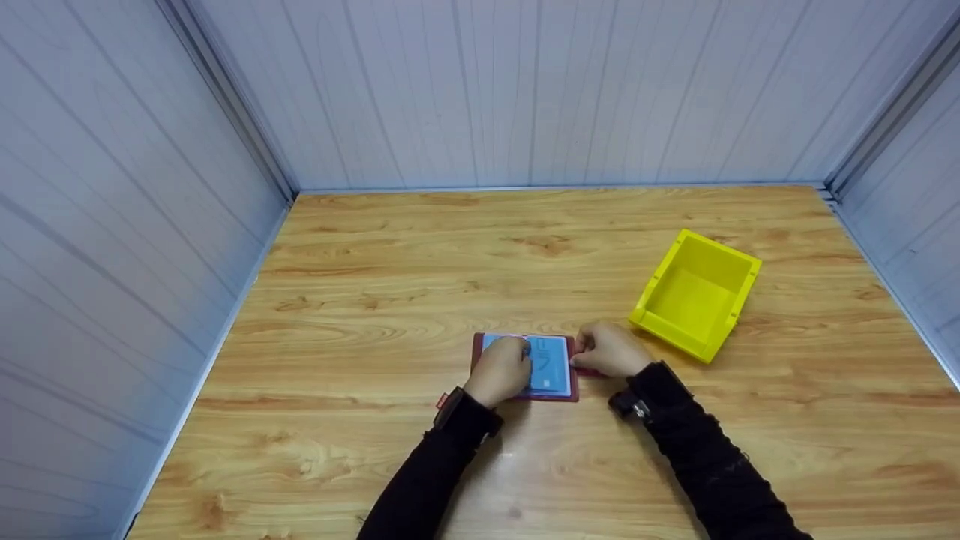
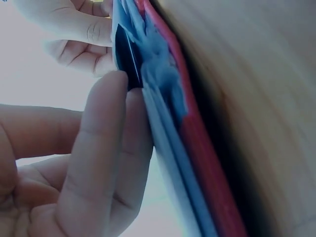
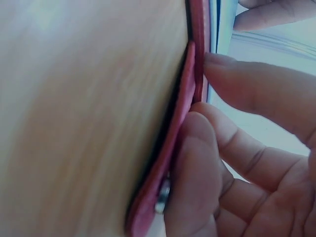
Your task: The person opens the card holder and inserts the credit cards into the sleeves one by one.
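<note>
A red card holder (image 1: pixel 574 388) lies unfolded on the table, with clear bluish sleeves and a light blue card (image 1: pixel 551 364) showing on top. My left hand (image 1: pixel 501 371) bends over its left part. In the left wrist view, the left fingertips pinch the edge of a dark-looking card (image 2: pixel 127 57) at a sleeve's opening; the thumb's contact is hidden. At the holder's right edge, my right hand (image 1: pixel 611 350) holds the cover and its red strap (image 3: pixel 170 133). A metal snap (image 3: pixel 162 196) sits on that strap, beside the right fingers.
A yellow bin (image 1: pixel 694 296) stands behind and to the right of my right hand, tilted relative to the table edges. Pale panel walls (image 1: pixel 495 90) enclose the wood-grain table (image 1: pixel 390 285) at the back and both sides.
</note>
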Demonstrator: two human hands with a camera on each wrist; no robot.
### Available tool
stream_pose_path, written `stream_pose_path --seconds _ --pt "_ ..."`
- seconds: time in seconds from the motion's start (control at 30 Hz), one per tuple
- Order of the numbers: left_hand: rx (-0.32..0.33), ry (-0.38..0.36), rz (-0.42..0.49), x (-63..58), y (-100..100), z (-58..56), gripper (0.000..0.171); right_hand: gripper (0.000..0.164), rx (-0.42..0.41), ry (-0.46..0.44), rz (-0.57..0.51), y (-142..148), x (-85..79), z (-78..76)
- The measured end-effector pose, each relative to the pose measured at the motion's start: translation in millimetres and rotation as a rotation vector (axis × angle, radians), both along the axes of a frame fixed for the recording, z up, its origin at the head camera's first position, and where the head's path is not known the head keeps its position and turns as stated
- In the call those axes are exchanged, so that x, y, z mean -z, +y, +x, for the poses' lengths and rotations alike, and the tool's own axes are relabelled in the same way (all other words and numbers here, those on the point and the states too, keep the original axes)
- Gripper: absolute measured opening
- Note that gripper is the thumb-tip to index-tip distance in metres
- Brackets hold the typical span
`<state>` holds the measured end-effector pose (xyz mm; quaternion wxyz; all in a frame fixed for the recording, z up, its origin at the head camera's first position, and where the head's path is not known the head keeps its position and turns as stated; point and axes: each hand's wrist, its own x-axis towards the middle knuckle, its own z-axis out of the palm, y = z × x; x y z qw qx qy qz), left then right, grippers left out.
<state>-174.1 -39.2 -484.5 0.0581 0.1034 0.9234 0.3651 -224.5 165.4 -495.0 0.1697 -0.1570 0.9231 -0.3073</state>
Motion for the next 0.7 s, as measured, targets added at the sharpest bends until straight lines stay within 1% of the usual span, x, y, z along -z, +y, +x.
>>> stream_pose_path --seconds 0.17,0.27,0.3,0.4,0.57,0.6,0.7 --pt "0.022 0.034 0.01 -1.0 -3.8 4.7 0.032 0.017 0.004 -0.003 -0.004 0.2 0.3 0.4" --pt "0.009 0.056 0.018 -1.2 -5.9 8.7 0.02 0.017 0.003 0.001 0.001 0.7 -0.3 0.8" --pt "0.001 0.06 0.022 -1.7 -6.9 9.8 0.019 0.017 0.003 0.003 0.001 0.9 -0.3 0.8" --pt "-0.035 0.076 0.041 -2.9 -13.0 10.7 0.027 0.017 -0.001 0.012 0.003 1.3 0.4 0.7" --pt "-0.124 0.059 0.063 -4.9 -31.3 7.5 0.034 0.017 -0.001 0.003 0.0 1.0 1.6 0.6" --pt "-0.14 0.056 0.059 -5.1 -35.5 6.7 0.033 0.017 0.001 -0.001 0.0 1.0 1.6 0.6" --pt "-0.174 0.035 0.038 -4.1 -47.3 3.1 0.019 0.017 0.011 -0.012 0.002 0.9 1.4 0.4"
